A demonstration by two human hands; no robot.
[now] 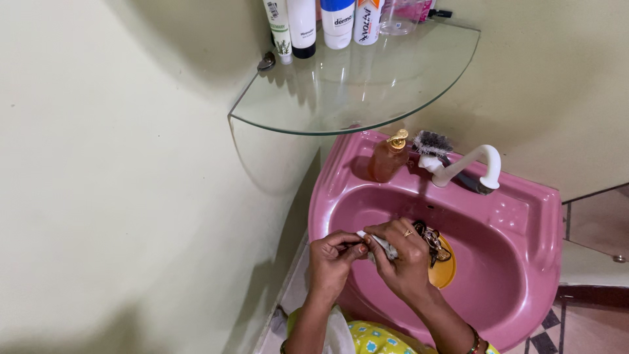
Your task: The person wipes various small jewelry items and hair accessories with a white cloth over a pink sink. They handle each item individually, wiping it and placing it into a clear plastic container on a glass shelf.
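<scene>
— Two hands over the pink washbasin [524, 216]. Grip status?

— I log my left hand [333, 259] and right hand [405, 255] both pinched on a small pale cloth [383, 246], stretched between them. Beside the right hand, a yellow dish [445, 270] holds dark jewellery [432, 239], under the white tap [468, 164].

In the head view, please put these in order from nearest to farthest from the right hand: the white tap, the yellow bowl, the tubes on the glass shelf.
From the right hand:
1. Yellow bowl, just beside it in the pink sink.
2. White tap, at the sink's back rim.
3. Tubes, up on the glass shelf.
</scene>
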